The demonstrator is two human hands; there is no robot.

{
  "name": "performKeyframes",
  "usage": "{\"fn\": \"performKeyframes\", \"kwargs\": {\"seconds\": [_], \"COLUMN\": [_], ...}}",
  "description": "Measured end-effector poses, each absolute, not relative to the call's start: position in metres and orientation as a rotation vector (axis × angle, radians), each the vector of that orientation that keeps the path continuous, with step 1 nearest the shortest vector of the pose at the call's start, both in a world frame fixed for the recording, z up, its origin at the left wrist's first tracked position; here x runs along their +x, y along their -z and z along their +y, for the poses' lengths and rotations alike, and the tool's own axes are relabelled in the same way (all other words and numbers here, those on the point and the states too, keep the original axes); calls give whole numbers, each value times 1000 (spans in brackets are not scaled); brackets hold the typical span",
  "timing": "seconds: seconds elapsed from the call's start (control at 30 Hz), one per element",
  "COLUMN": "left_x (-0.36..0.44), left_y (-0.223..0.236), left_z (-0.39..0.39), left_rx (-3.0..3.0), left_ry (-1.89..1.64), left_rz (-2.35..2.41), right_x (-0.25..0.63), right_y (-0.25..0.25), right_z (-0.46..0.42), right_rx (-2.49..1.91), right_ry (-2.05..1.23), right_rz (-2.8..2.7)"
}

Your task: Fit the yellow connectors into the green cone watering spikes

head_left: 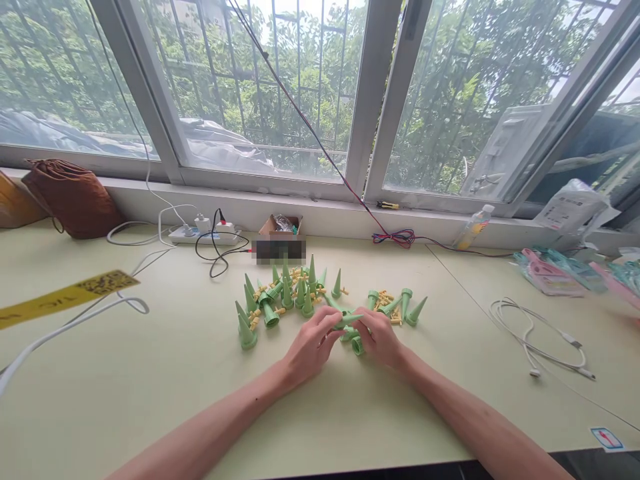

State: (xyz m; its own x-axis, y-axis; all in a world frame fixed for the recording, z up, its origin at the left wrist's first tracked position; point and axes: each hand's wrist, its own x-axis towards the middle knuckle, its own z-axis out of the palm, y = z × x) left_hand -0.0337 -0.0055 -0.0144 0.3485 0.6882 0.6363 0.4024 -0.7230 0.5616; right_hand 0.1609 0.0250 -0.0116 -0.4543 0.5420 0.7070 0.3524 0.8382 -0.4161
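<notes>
Both my hands meet at the middle of the pale green table (150, 373). My left hand (313, 347) pinches a green cone-shaped spike (349, 320) that lies level between the two hands. My right hand (380, 337) is closed round the spike's other end, with another green piece (357, 345) under its fingers. Just beyond the hands stands a cluster of green cone spikes (280, 297), several upright and some tipped over, mixed with small yellow fittings (385, 298).
A white power strip (203, 233) with black and white cables sits by the window sill. A brown pouch (70, 197) lies far left, a yellow tape strip (65, 297) left. A small cardboard box (280, 227), a bottle (473, 227), a white cable (535, 340) and pink packets (550, 273) lie right.
</notes>
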Motion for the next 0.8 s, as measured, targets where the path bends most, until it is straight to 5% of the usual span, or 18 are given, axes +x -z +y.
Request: {"fn": "performKeyframes", "kwargs": {"seconds": [0.8], "left_x": [-26], "left_y": [-2], "left_z": [-9], "left_rx": [1785], "left_ry": [-1232], "left_rz": [1113], "right_x": [156], "right_y": [12], "right_z": [25], "right_rx": [-698], "right_ry": [-306], "right_rz": [-2015]}}
